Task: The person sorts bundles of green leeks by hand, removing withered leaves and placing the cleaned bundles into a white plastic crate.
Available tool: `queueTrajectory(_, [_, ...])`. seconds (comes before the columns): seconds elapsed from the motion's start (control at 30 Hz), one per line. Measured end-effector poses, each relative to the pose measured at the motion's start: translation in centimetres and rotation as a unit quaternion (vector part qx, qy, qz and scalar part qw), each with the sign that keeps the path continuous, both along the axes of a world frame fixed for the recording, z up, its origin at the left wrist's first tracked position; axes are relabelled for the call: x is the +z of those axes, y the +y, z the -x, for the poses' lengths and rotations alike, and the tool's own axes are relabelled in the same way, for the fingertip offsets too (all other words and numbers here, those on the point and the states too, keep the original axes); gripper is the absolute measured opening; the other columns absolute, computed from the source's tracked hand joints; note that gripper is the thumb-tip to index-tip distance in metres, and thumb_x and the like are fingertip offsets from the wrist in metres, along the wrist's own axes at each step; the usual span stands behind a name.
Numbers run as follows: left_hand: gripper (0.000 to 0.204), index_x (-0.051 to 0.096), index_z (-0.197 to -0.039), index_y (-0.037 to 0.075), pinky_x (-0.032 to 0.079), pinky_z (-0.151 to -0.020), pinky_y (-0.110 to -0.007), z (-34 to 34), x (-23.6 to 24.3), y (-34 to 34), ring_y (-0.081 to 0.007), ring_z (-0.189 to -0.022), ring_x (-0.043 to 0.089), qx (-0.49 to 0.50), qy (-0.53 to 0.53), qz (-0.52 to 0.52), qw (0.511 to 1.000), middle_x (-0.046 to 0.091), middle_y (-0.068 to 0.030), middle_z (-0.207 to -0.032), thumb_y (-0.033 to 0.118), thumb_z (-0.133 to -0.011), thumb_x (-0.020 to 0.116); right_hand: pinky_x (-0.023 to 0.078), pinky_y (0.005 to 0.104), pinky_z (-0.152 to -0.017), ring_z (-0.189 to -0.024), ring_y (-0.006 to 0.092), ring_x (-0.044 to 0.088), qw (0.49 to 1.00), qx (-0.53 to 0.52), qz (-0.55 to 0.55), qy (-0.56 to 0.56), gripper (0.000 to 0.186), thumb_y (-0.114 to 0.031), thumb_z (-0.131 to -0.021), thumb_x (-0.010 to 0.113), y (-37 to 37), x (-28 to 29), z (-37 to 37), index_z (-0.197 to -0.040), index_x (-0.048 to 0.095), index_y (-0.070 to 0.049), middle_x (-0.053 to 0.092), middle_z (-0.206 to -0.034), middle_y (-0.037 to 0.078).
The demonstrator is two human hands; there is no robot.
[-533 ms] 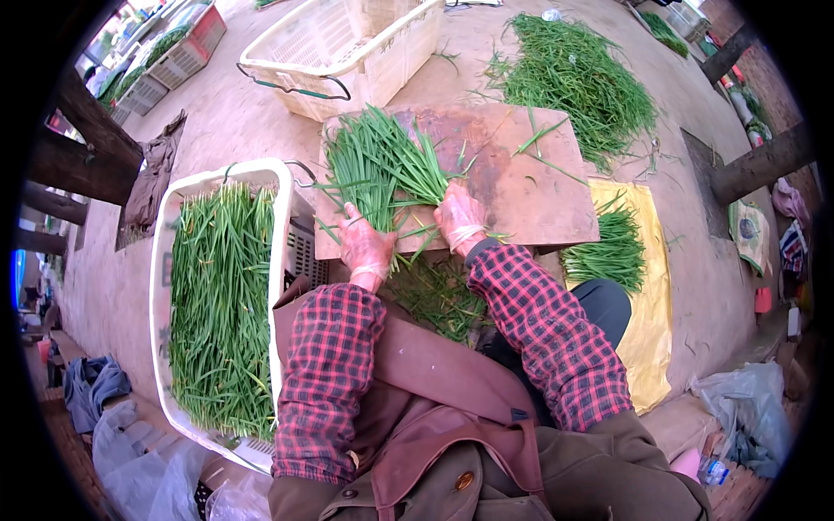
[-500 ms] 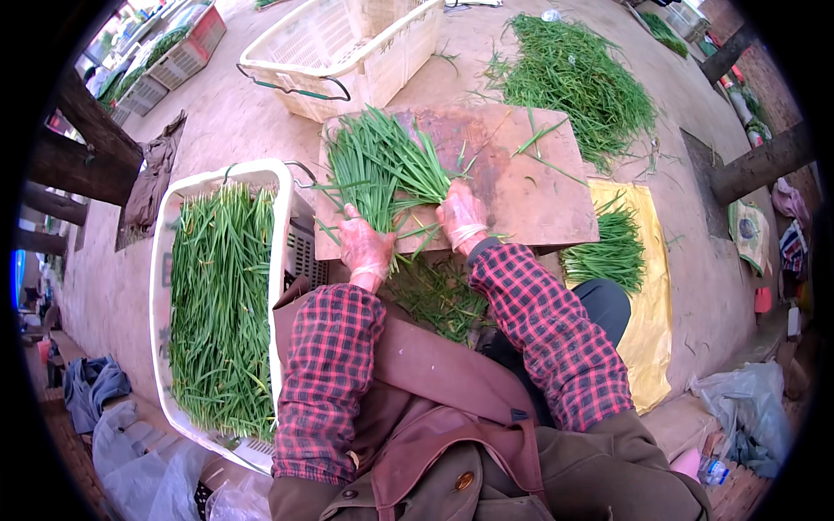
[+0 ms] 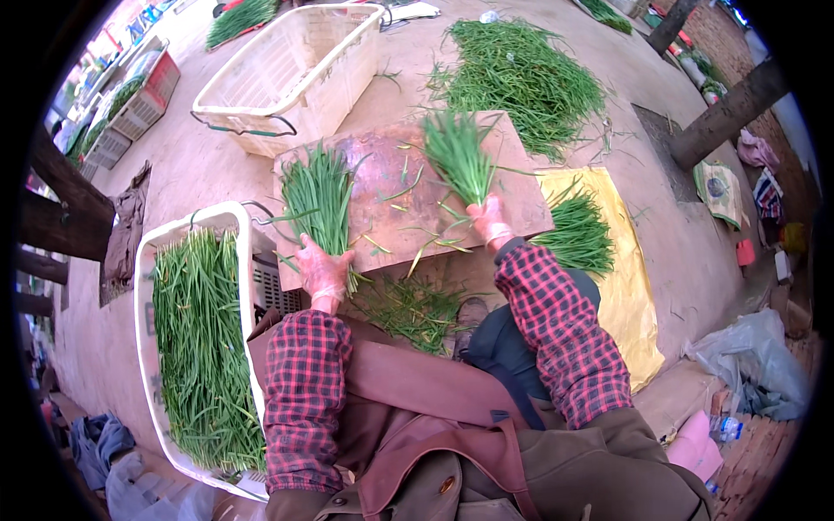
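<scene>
White crate [image 3: 244,260] packed with greens [image 3: 200,347], seemingly done | table [image 3: 382,165]: sorting apparently midway | loose pile [image 3: 526,82] on floor [image 3: 95,347], likely left to sort | spare bunch [image 3: 575,233] on yellow sheet [image 3: 630,291], waiting or finished, unclear | left hand [image 3: 322,269] clasping left bunch [image 3: 318,195] on table, right hand [image 3: 491,220] gripping right bunch [image 3: 460,156] over it, well apart | clippings [image 3: 408,308] below

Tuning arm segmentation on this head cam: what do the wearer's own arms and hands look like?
Left sleeve and right sleeve: red-and-dark check, loose, wrinkled. A dark cuff shows past the right one's wrist end; brown jacket cloth shows above it. Left hand and right hand seem to wear thin, see-through gloves, hard to confirm. No cables visible.
</scene>
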State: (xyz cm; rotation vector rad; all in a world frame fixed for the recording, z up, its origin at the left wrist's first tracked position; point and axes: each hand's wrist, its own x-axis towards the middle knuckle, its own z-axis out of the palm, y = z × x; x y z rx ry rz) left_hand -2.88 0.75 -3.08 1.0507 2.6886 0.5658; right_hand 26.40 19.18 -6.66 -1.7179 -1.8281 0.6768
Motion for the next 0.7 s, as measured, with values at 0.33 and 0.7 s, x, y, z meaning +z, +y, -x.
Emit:
queueTrajectory(0.33, [0.068,0.052,-0.135,-0.001,0.053,-0.078,-0.033,-9.3,4.1,-1.9,-0.0219,-0.091,0.067,-0.103,-0.424,-0.192,0.879,0.069,-0.0084,-0.105,0.032,-0.083,0.082,0.053,0.0543,-0.071,-0.085,0.0471,0.066,0.995,0.097,-0.004,-0.007,0.038,-0.015,-0.081,0.064,-13.2,4.5,5.4,-0.113,0.053,0.001,0.063,-0.099,0.024])
queueTrajectory(0.7, [0.021,0.068,-0.105,0.002,0.055,-0.074,-0.032,-10.2,3.4,-1.9,-0.0174,-0.079,0.067,0.018,-0.665,-0.221,0.713,0.071,-0.0045,-0.092,0.001,-0.085,0.072,0.055,0.0392,-0.062,-0.073,0.0296,0.068,0.965,0.231,0.020,0.125,0.065,-0.025,-0.083,0.077,-20.1,9.1,3.0,-0.134,0.052,0.006,0.063,-0.092,0.016])
